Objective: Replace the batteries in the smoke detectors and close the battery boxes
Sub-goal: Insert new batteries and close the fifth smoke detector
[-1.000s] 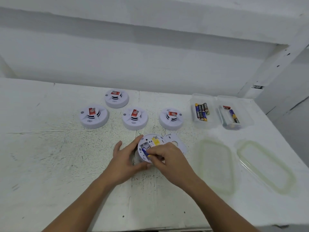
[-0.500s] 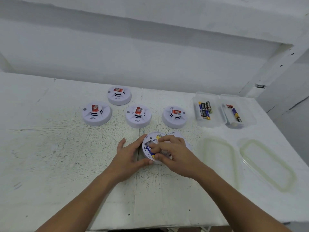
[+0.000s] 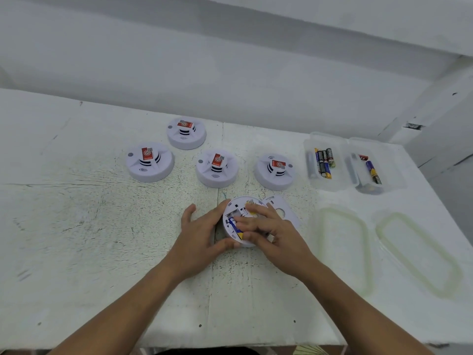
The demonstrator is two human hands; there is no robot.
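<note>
A white smoke detector (image 3: 233,210) lies upside down mid-table with its battery bay open. My left hand (image 3: 202,237) grips its left rim between thumb and fingers. My right hand (image 3: 271,233) lies over the bay, fingertips pressing a blue and yellow battery (image 3: 235,225) down into it. The detector's round back cover (image 3: 280,208) rests on the table just to the right, partly hidden by my right hand.
Several more white detectors with red labels (image 3: 217,167) stand upright behind. At the right rear, one clear box (image 3: 323,162) holds several batteries and another (image 3: 371,167) holds one or two. Two clear lids (image 3: 343,247) lie on the white table (image 3: 76,226) at the right.
My right hand has moved from pinching the battery at the bay's edge to lying flat over the bay, pressing it in. My left hand stays on the rim.
</note>
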